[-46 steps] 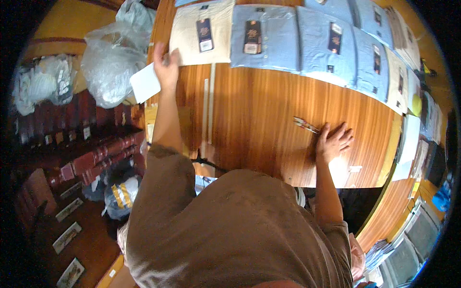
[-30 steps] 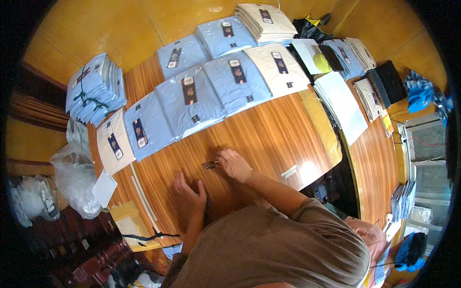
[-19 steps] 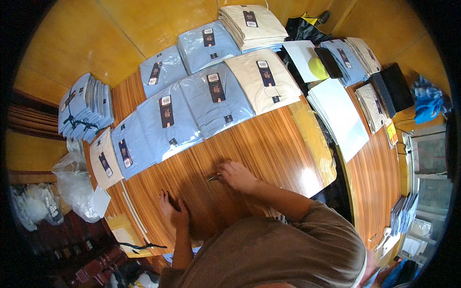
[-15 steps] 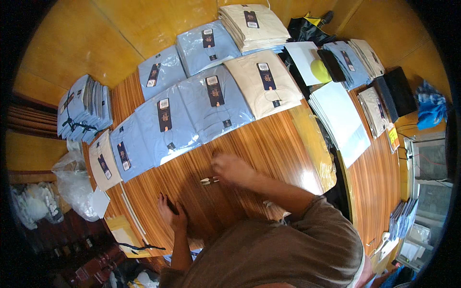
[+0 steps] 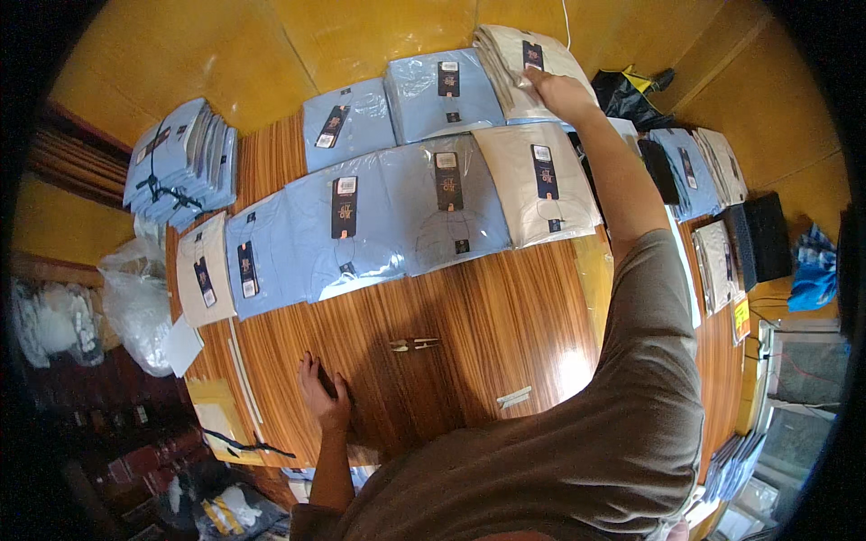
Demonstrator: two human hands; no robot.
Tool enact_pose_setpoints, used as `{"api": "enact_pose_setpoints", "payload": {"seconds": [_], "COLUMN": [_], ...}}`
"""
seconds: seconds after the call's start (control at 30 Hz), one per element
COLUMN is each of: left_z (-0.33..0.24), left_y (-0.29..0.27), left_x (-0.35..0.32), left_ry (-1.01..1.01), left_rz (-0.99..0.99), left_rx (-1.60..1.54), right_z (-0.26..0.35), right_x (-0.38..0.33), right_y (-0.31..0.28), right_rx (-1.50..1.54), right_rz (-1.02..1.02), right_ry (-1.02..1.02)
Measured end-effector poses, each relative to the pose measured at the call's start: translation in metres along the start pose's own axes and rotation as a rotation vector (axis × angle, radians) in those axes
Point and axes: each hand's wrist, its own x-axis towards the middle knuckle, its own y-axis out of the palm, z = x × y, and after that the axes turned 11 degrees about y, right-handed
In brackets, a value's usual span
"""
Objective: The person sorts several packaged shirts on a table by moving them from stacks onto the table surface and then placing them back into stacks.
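Observation:
My right hand (image 5: 561, 96) reaches to the far side of the table, its fingers closed on the top of a stack of beige folded garments (image 5: 498, 56) in clear plastic bags. Dark hang tags lie on the bagged garments. My left hand (image 5: 325, 397) rests on the striped wooden table (image 5: 361, 329), fingers apart and nothing in them. Between my arms lie small metal thread snips (image 5: 413, 344). Nearer to me is a short, pale, flat bundle (image 5: 514, 397) whose kind I cannot tell.
Blue bagged garments (image 5: 347, 225) line the far half of the table, with a beige one (image 5: 538, 180) at the row's right. A tied blue stack (image 5: 185, 158) stands at the far left. A black box (image 5: 760, 239) and more bagged garments (image 5: 714, 266) are at the right.
My right hand has gone from beside the snips to the beige stack at the far side. My left hand stays on the table. The view has shifted, and the pale bundle shows more fully.

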Motion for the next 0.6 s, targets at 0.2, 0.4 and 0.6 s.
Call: {"api": "enact_pose_setpoints", "payload": {"seconds": [0.2, 0.4, 0.6], "left_z": [-0.014, -0.121, -0.091], "left_y": [-0.008, -0.068, -0.173], "left_x": [0.005, 0.039, 0.049], "left_ry": [-0.091, 0.504, 0.677], "left_rz": [-0.045, -0.224, -0.444], "left_rx": [-0.108, -0.016, 0.014], "right_z": [0.076, 0.173, 0.313], "right_x": [-0.064, -0.193, -0.338], "right_y": [-0.153, -0.251, -0.243], "right_rx": [0.038, 1.132, 2.299], "right_rz": [-0.425, -0.388, 0.124], "right_ry": [0.170, 0.513, 0.988]}}
